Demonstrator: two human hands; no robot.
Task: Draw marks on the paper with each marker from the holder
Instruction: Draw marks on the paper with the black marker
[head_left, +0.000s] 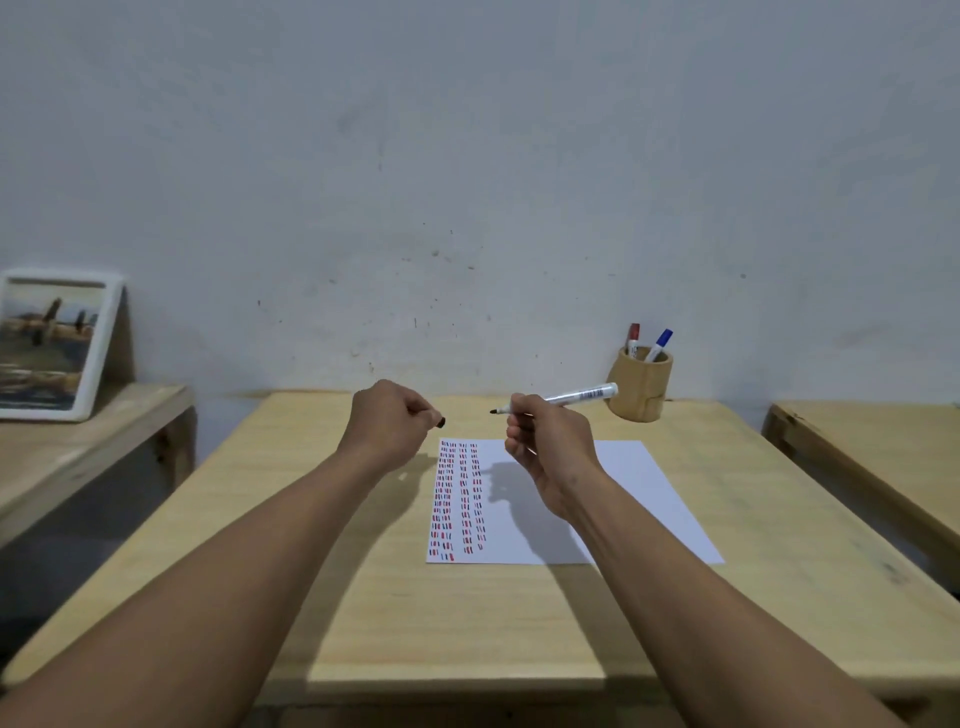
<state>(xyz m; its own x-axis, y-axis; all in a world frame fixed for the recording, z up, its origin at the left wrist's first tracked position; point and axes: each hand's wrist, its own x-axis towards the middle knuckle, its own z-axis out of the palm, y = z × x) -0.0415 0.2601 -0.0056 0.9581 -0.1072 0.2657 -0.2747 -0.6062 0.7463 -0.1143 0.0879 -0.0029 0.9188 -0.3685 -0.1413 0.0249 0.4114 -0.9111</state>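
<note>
A white sheet of paper (613, 499) lies on the wooden table (363, 571), with columns of short red, blue and black dashes down its left side. My right hand (545, 447) holds an uncapped black marker (576, 396) above the paper's top edge, tip pointing left. My left hand (392, 418) is raised to the left of it, fingers pinched on the black cap (440, 422). A wooden holder (640, 387) stands at the table's back right with a red marker (633, 338) and a blue marker (660, 344) in it.
A framed picture (52, 343) leans against the wall on a lower wooden shelf (78, 441) to the left. Another wooden table (883, 447) stands at the right. A grey-white wall rises right behind the table.
</note>
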